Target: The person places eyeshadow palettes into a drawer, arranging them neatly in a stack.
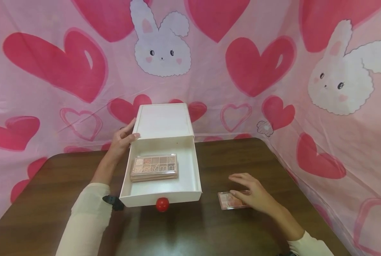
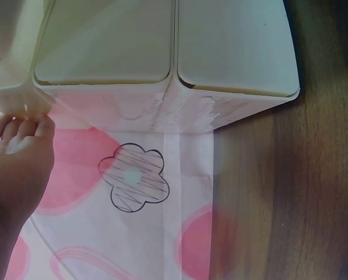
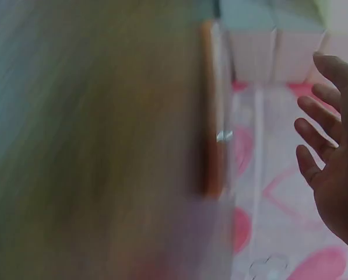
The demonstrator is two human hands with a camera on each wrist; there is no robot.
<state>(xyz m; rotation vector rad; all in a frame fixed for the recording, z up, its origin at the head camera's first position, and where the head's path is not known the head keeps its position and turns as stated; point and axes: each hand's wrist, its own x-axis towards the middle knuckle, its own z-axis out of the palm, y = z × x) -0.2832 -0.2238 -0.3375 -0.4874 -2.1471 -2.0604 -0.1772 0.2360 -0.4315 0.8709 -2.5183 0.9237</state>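
Note:
A white drawer unit (image 1: 164, 121) stands on the table, its top drawer (image 1: 188, 185) pulled out with a red knob (image 1: 162, 204) at the front. Inside the drawer lies a clear-lidded eyeshadow palette (image 1: 155, 167) with lettering across it; whether another lies beneath is unclear. My left hand (image 1: 121, 144) rests against the unit's left side, thumb on its top edge; the left wrist view shows the fingers (image 2: 27, 127) at the wall. To the right, a smaller pinkish palette (image 1: 227, 201) lies on the table. Over it hovers my right hand (image 1: 254, 193), fingers spread, partly hiding it.
The brown wooden table (image 1: 241, 156) meets a pink cloth (image 1: 209, 81) printed with hearts and rabbits at the back and right. A dark strap (image 1: 113, 202) sits on my left wrist near the drawer's front left corner. Lower drawer fronts (image 2: 238, 46) show in the left wrist view.

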